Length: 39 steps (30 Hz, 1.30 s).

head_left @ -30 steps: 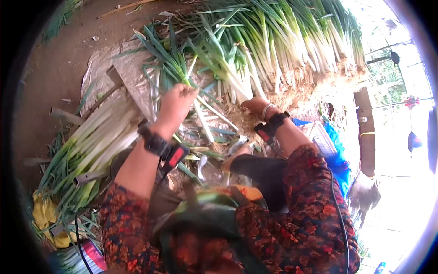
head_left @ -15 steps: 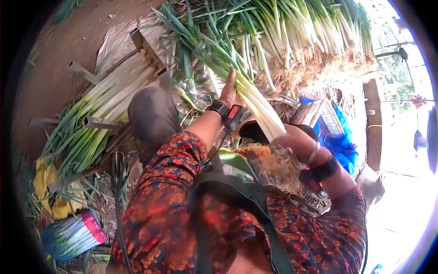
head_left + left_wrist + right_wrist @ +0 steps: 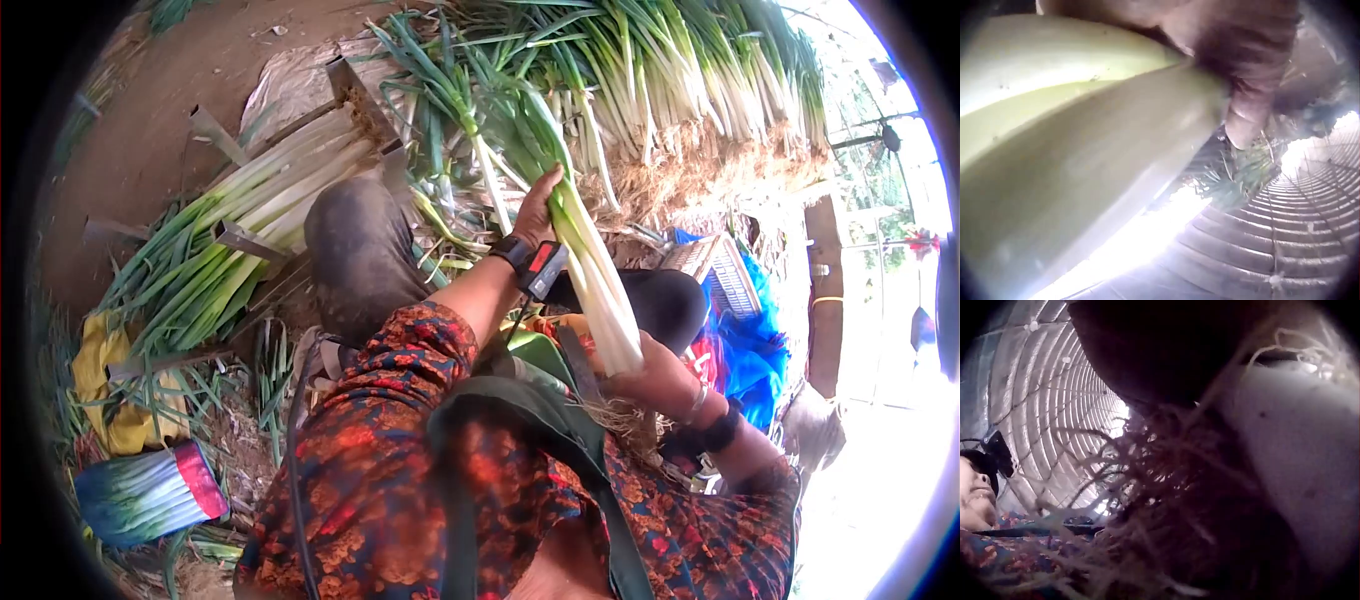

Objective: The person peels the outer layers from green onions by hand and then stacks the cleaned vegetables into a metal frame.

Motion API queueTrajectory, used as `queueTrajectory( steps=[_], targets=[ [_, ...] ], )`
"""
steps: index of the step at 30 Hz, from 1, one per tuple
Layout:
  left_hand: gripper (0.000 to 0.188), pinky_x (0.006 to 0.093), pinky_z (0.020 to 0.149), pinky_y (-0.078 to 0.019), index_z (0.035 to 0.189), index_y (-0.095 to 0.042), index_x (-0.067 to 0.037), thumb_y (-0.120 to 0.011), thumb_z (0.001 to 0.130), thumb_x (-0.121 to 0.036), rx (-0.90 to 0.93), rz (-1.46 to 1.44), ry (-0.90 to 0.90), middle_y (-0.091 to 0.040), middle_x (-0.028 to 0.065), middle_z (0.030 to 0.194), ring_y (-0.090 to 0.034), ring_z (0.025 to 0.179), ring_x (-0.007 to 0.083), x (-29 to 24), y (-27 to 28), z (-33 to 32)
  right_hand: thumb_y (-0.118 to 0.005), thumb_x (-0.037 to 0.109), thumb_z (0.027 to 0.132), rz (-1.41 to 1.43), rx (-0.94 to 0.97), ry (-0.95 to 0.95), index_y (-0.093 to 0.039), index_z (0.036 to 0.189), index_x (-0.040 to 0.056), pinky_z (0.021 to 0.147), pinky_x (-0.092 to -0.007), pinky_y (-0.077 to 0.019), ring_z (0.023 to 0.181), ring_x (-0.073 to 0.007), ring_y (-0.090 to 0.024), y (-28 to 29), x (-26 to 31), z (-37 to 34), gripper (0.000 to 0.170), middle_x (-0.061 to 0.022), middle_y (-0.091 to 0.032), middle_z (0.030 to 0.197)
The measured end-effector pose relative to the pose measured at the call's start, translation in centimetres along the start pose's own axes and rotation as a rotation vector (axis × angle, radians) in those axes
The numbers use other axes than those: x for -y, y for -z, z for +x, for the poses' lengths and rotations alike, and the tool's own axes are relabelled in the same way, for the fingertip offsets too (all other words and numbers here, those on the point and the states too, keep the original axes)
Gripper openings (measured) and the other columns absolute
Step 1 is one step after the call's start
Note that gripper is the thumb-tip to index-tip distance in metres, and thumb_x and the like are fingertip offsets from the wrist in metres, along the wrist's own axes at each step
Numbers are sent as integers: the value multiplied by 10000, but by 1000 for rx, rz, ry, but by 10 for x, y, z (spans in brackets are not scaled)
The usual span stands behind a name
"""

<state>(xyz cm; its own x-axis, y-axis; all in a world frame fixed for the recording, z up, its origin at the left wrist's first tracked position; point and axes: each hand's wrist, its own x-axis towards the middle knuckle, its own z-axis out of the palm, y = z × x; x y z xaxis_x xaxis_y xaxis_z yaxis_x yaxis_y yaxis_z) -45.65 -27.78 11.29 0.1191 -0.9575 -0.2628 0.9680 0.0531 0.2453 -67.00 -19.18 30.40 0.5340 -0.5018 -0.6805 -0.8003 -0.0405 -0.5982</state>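
Observation:
A bunch of leeks (image 3: 600, 280) slants across the person's lap, green tops pointing away and white ends toward the body. The left hand (image 3: 540, 210) grips it where the white turns green. In the left wrist view, pale stalks (image 3: 1085, 131) fill the left side, with fingers (image 3: 1247, 119) curled over them. Lower down, the right hand (image 3: 660, 375) holds the white root end. Stringy roots (image 3: 1147, 456) hang beside a white stalk (image 3: 1297, 444) in the right wrist view, where the right hand is mostly in shadow. Loose leeks (image 3: 490, 185) lie just beyond the left hand.
A large heap of leeks (image 3: 690, 80) lies at the back, roots facing the person. On the left, a metal rack (image 3: 250, 240) holds more leeks (image 3: 260, 200). A plastic crate (image 3: 735, 285) and blue sheeting (image 3: 755, 355) are at right. Yellow cloth (image 3: 110, 400) lies lower left.
Both hands have come from the ground by the heap to over the lap. The left hand let go of a leek lying there and now grips the lifted bunch; the right holds its root end.

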Motion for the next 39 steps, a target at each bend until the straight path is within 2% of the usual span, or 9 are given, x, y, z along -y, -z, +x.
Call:
queueTrajectory(
  steps=[6, 10, 19, 25, 28, 31, 33, 36, 39],
  targets=[
    [457, 558, 800, -542, 1080, -525, -48, -698, 821, -383, 245, -68, -124, -599, 175, 912, -646, 805, 382, -63, -22, -5, -776, 158, 712, 56, 36, -101, -498, 1229, 28, 732, -283, -501, 871, -120, -575, 14, 65, -7, 601, -55, -615, 1016],
    [255, 410, 639, -528, 891, -592, -109, -738, 787, -289, 173, 9, -306, -583, 49, 772, -617, 737, 217, -128, -59, -26, -792, 86, 704, -149, -119, 147, -448, 1272, 13, 680, -287, -517, 810, -118, -581, 44, 6, 65, 668, -56, -614, 967],
    [254, 373, 775, -517, 1043, -602, -68, -681, 802, -85, 371, 314, -933, -626, 60, 907, -611, 838, 219, -315, -82, -155, -707, 102, 804, -137, -120, 629, -433, 1320, -19, 738, -288, -536, 877, -155, -626, -6, 160, 237, 597, -123, -654, 987],
    [312, 411, 910, -495, 1156, -544, 3, -593, 910, -183, 86, 497, -1277, -632, 145, 1061, -616, 991, 254, -406, -37, -284, -676, 222, 789, -286, -74, 988, -490, 1311, 77, 805, -364, -536, 941, -300, -666, -136, 297, 325, 573, -188, -674, 1018],
    [541, 543, 1131, -242, 1327, -389, 48, -562, 914, -256, -312, 682, -1486, -434, 249, 1354, -389, 1297, 396, -430, -33, -326, -628, 190, 799, -528, -52, 995, -500, 1302, 92, 794, -379, -538, 936, -312, -660, -196, 353, 323, 528, -189, -671, 1003],
    [405, 515, 1084, -340, 1293, -428, 26, -513, 955, -180, -237, 531, -1394, -510, 184, 1289, -462, 1242, 344, -444, 18, -354, -641, 212, 770, -547, -58, 1049, -556, 1208, 64, 815, -372, -528, 900, -298, -661, -240, 367, 366, 470, -169, -681, 883],
    [458, 510, 1084, -358, 1327, -355, 35, -497, 973, -219, -458, 407, -1350, -573, 136, 1117, -566, 1033, 283, -440, 57, -349, -619, 214, 803, -1412, -116, 1412, -572, 1191, 62, 817, -393, -529, 898, -320, -662, -245, 365, 416, 419, -166, -686, 887],
    [382, 419, 940, -450, 1182, -491, 19, -556, 945, -274, -806, 507, -631, -564, 69, 828, -571, 819, 215, -441, 181, -337, -554, 214, 876, -839, -92, 972, -572, 1203, 68, 837, -427, -526, 915, -350, -660, -216, 328, 462, 358, -167, -691, 938],
    [303, 340, 821, -505, 992, -673, -47, -643, 890, -331, -944, 922, -3, -631, 53, 734, -612, 769, 189, -408, 173, -308, -541, 152, 840, -1028, -115, 792, -573, 1193, 35, 869, -434, -518, 1024, -369, -631, -171, 282, 517, 372, -228, -653, 1069]
  ],
)
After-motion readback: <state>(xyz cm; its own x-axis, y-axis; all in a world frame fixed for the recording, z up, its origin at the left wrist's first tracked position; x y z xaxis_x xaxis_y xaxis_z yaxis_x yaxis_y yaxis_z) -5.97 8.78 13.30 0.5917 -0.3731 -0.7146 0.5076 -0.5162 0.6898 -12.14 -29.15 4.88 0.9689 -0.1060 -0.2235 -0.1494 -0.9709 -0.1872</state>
